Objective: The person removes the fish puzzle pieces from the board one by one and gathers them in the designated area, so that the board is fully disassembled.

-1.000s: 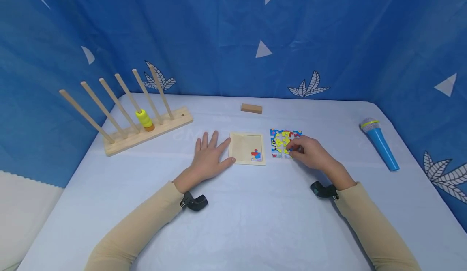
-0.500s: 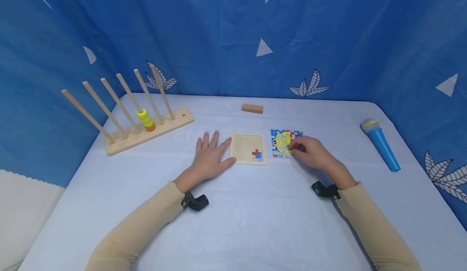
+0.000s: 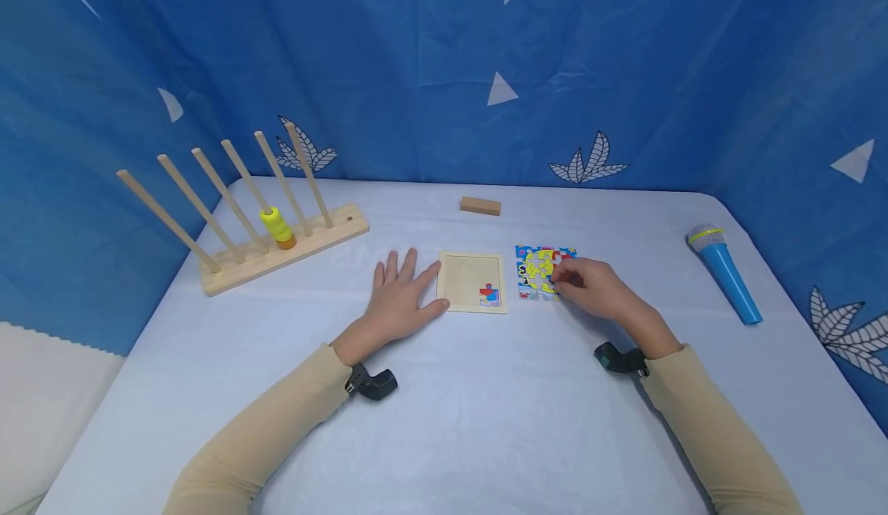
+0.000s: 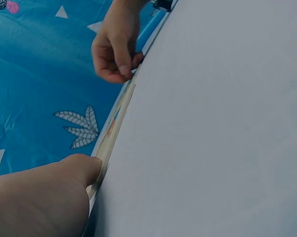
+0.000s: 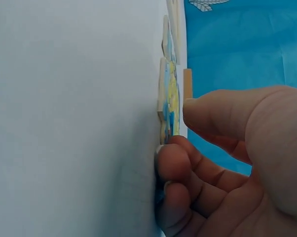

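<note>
In the head view my left hand (image 3: 400, 305) lies with fingers spread beside the light wooden puzzle tray (image 3: 451, 284), index finger and thumb at its left edge. A red and blue jigsaw piece (image 3: 489, 295) sits in the tray's lower right corner. Right of the tray lies a set of colourful jigsaw pieces (image 3: 533, 268) fitted into a square with a yellow figure. My right hand (image 3: 588, 287) bends its fingers low over the square's right side, hiding that part. In the right wrist view the thumb (image 5: 200, 111) stands apart from the curled fingers (image 5: 174, 163); I cannot tell whether they pinch a piece.
A wooden peg stand (image 3: 312, 243) with yellow and orange rings (image 3: 277, 228) on one peg stands at the left. A small wooden block (image 3: 480, 206) lies near the back edge, and a blue toy microphone (image 3: 728, 280) at the right. Blue curtains (image 3: 444, 75) surround the table (image 3: 472, 407).
My right hand has shifted slightly right over the jigsaw pieces, its fingers still bent low. The left hand keeps its place at the tray.
</note>
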A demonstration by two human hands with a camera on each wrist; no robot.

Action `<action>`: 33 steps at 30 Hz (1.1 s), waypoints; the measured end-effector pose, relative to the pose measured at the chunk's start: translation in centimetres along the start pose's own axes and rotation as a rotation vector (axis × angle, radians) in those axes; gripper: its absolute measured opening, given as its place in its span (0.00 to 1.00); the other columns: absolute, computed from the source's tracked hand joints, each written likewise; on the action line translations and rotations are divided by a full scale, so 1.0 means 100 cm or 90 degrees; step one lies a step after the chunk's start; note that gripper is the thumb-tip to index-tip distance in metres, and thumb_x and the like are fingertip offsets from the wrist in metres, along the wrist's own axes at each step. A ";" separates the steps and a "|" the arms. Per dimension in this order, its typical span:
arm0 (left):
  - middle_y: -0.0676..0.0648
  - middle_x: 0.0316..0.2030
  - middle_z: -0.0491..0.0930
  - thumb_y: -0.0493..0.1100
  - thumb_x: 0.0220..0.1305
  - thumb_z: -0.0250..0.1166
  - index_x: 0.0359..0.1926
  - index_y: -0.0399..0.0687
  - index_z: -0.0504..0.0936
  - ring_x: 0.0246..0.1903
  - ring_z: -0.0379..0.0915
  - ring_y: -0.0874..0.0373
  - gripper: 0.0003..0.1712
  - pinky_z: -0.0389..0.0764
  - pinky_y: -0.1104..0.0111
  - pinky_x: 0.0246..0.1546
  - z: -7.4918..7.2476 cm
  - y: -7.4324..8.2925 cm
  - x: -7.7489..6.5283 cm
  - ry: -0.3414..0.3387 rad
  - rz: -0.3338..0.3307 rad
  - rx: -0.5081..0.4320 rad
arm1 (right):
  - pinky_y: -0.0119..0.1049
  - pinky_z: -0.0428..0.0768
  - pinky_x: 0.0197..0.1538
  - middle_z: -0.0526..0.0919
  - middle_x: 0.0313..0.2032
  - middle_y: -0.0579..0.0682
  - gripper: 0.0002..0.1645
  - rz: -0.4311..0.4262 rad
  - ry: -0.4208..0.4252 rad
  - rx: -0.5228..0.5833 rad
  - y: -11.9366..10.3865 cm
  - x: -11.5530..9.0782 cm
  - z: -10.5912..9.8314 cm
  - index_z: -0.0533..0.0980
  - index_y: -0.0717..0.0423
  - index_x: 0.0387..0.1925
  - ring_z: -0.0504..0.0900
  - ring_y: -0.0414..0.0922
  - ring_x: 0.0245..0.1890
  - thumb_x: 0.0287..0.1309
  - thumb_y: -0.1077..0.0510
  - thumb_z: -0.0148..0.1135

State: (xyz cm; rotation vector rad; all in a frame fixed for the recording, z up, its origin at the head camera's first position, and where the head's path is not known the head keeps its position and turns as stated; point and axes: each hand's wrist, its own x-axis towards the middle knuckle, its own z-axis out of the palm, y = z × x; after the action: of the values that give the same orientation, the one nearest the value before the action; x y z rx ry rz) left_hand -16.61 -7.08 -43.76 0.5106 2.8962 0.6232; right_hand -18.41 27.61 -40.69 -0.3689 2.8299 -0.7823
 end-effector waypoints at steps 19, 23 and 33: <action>0.32 0.81 0.43 0.65 0.69 0.57 0.79 0.56 0.61 0.79 0.27 0.27 0.43 0.34 0.34 0.76 0.001 -0.001 0.001 0.004 0.000 -0.004 | 0.34 0.78 0.34 0.85 0.47 0.58 0.19 -0.024 -0.009 -0.010 -0.035 0.012 -0.018 0.80 0.58 0.58 0.76 0.48 0.35 0.67 0.59 0.63; 0.32 0.81 0.43 0.65 0.69 0.57 0.79 0.55 0.61 0.79 0.27 0.27 0.43 0.34 0.34 0.76 0.001 -0.001 0.001 0.005 -0.001 -0.007 | 0.34 0.79 0.34 0.84 0.48 0.57 0.21 -0.040 -0.034 -0.012 -0.052 0.021 -0.016 0.80 0.58 0.59 0.77 0.47 0.34 0.65 0.59 0.65; 0.31 0.80 0.43 0.65 0.69 0.57 0.78 0.55 0.62 0.79 0.28 0.27 0.43 0.34 0.33 0.76 -0.001 0.000 0.000 0.003 0.000 -0.003 | 0.33 0.82 0.36 0.84 0.52 0.56 0.26 -0.077 -0.117 -0.024 -0.085 0.035 0.005 0.79 0.55 0.61 0.79 0.46 0.34 0.62 0.57 0.70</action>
State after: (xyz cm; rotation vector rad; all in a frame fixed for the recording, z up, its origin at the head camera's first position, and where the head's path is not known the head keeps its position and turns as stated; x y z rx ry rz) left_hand -16.65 -7.07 -43.66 0.5089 2.8981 0.6311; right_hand -20.07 19.29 -37.01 -0.5915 2.6727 -0.6806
